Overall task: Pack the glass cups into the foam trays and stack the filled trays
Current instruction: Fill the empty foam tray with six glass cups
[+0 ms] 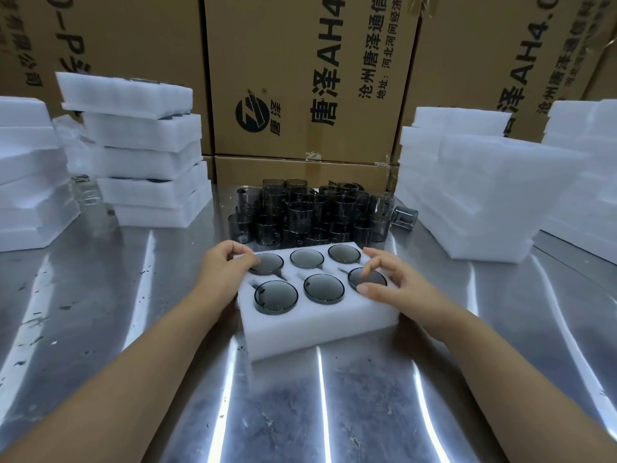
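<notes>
We see one white foam tray point(317, 325) front centre, lying flat, with six round pockets in two rows of three. All are filled with smoky grey glass cups point(275, 297), seated with a flat round face up. Loose cups point(307, 212) cluster upright just behind it, and one stray cup point(404, 216) lies on its side at right. The filled stack point(147, 155) stands back left, dark glass showing between layers. For the right stack point(467, 195), we can't tell the contents.
</notes>
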